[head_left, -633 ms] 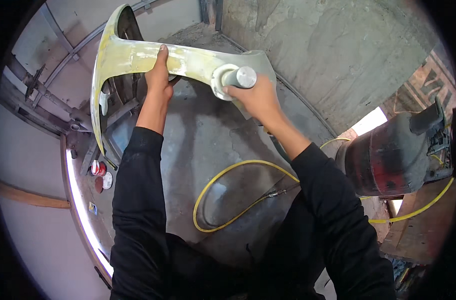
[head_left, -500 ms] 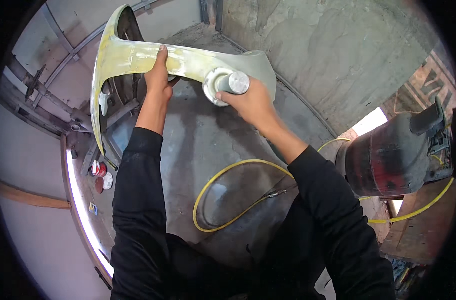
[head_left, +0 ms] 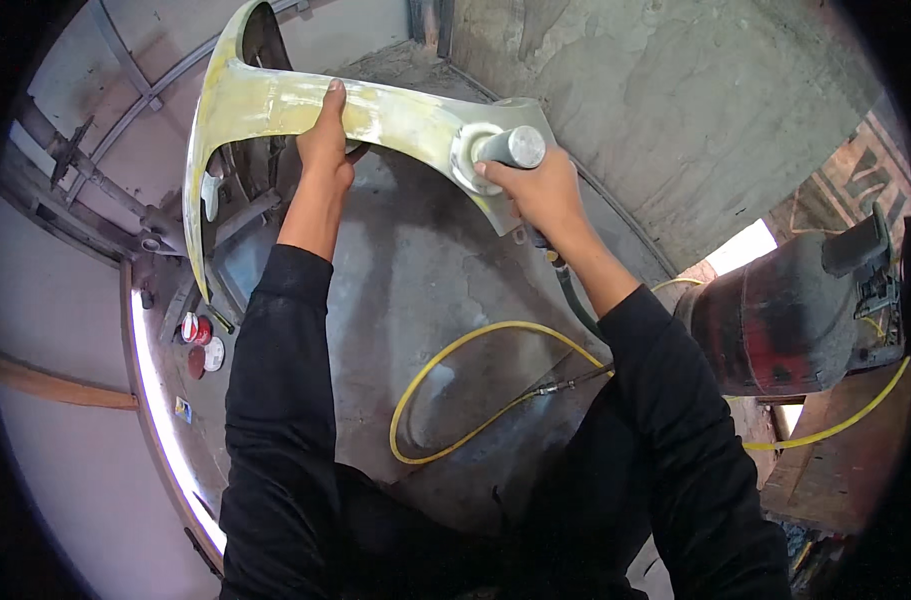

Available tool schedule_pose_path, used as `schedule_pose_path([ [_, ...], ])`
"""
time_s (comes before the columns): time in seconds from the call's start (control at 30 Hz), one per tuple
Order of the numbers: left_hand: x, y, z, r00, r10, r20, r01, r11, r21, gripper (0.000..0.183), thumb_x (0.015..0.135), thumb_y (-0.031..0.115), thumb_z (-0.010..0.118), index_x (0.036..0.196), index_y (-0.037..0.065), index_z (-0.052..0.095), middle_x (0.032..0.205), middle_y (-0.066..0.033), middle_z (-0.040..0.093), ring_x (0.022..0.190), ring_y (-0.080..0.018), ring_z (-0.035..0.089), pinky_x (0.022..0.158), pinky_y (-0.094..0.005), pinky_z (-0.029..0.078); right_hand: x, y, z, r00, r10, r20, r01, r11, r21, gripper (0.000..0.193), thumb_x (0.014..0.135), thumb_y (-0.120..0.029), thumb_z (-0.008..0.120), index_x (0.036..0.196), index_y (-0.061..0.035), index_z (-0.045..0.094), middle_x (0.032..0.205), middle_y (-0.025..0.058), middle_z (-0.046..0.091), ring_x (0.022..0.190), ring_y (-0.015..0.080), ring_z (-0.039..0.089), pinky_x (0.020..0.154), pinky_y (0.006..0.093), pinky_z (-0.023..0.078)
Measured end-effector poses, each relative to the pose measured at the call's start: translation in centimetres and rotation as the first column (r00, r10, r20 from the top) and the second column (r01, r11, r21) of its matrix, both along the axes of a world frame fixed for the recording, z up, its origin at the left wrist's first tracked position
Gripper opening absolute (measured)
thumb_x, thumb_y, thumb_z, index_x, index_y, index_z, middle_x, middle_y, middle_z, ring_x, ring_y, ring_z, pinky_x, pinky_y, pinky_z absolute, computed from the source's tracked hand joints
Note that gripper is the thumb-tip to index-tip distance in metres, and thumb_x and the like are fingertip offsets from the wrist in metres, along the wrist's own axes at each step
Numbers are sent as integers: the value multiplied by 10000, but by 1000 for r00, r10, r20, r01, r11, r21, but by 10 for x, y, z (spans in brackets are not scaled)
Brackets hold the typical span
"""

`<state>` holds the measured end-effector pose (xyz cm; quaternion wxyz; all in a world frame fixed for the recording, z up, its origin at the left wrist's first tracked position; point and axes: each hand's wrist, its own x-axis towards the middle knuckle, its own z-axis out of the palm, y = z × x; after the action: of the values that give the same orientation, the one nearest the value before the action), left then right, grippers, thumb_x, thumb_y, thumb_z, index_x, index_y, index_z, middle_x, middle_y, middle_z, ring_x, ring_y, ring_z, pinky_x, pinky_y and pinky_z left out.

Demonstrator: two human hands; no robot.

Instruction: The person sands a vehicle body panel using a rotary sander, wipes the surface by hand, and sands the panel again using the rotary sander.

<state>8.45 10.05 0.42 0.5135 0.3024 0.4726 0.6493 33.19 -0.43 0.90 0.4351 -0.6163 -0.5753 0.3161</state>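
A curved vehicle body panel [head_left: 275, 105], patchy yellow, white and grey, stretches across the upper left with its narrow arm toward the right. My left hand [head_left: 324, 155] grips the lower edge of that arm, thumb on the top face and fingers hidden beneath. My right hand [head_left: 547, 195] is closed around an air sander [head_left: 521, 147], a grey cylinder-bodied tool with a round whitish pad. The pad lies against the panel's right part; its contact face is hidden. A dark hose [head_left: 568, 292] runs from below the right hand toward my forearm.
A yellow air hose [head_left: 410, 385] loops over the grey floor, with a metal coupling [head_left: 555, 387]. To the right lies a dark red-black tank [head_left: 750, 320]. A red-and-white can [head_left: 190, 326] and round discs [head_left: 213, 353] sit left. Metal stand parts [head_left: 160, 235] stand beside the panel.
My right hand has slid the sander rightward along the panel's arm, toward its right end. The left hand keeps its grip, and the panel appears slightly higher in view.
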Motion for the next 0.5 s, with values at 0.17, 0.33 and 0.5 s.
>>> schedule_pose_path([
  [0.17,3,-4,2,1000,-7,-4,7,1000,-8,578,914,435,713,1365,137,509,1292,-89,605,1175,-287,592,1023,-606,420,-26,-1,-1,994,100,46,-105,988,116,467,735,-274,841,1075,17,709,1003,198,741,949,320,723,822,401,539],
  [0.33,4,-5,-4,1000,-19,18,19,1000,23,575,916,422,715,1363,126,507,1287,-93,605,1170,-285,595,1012,-602,435,-29,10,5,1000,26,-16,-24,995,102,470,734,-276,838,1075,23,712,999,201,744,955,324,724,841,393,537],
  [0.5,1,-4,-2,1000,3,-9,-2,999,47,563,922,420,708,1361,129,510,1280,-88,613,1144,-277,612,973,-571,473,-10,15,8,998,-54,25,53,998,28,445,738,-286,836,1059,5,728,965,206,745,904,314,729,801,389,542],
])
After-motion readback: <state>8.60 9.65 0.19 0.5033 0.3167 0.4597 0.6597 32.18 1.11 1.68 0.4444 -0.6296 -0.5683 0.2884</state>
